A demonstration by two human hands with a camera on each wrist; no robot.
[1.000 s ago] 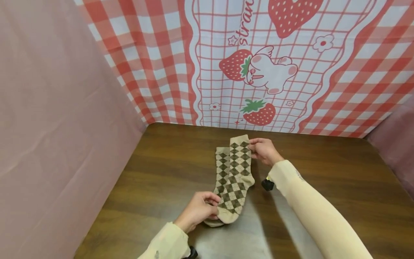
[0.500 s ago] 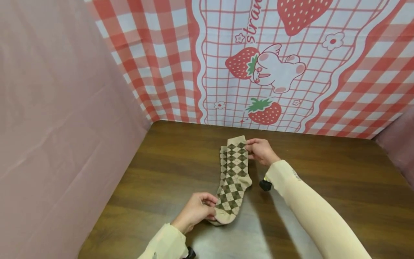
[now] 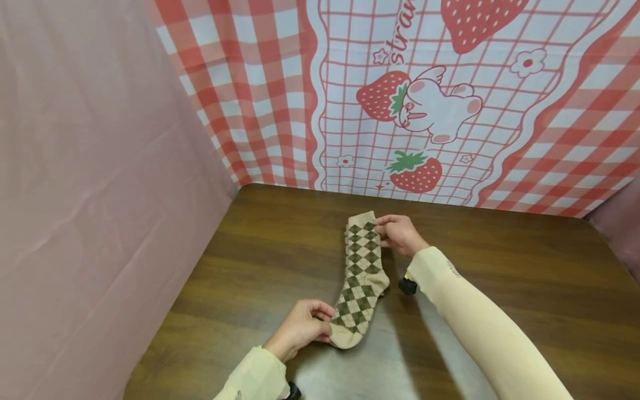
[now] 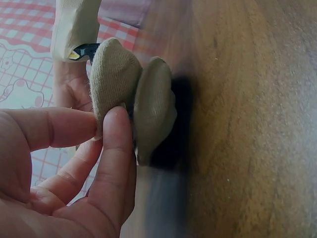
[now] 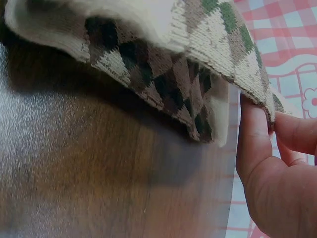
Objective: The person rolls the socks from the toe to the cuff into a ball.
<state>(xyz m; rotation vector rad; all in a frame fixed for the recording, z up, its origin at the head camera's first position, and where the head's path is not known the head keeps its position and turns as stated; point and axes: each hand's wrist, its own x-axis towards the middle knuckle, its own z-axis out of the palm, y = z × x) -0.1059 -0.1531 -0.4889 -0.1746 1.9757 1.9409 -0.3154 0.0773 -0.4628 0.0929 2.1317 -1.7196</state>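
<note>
Two beige socks with a green and brown diamond pattern are stacked one over the other. In the head view the upper sock point(image 3: 363, 261) covers nearly all of the lower one. My left hand point(image 3: 301, 326) pinches the upper sock's plain toe between thumb and finger. Near its cuff, my right hand point(image 3: 402, 234) pinches the sock's right edge. The left wrist view has the lower sock's toe point(image 4: 156, 106) just beneath the held one, with a narrow gap between. From the right wrist, the lower sock point(image 5: 148, 79) hangs close over the wood, under the raised upper sock point(image 5: 218, 44).
The socks are over a brown wooden table point(image 3: 240, 266). Behind it hangs a red and white checked cloth point(image 3: 270, 100) with strawberry prints. A pink cloth wall point(image 3: 115, 183) stands along the left side, and another pink cloth point(image 3: 622, 233) shows at the right.
The upper sock has shifted left over the lower one, which stuck out on its left before and is now almost covered. Both hands keep their pinch, and the head view has turned slightly.
</note>
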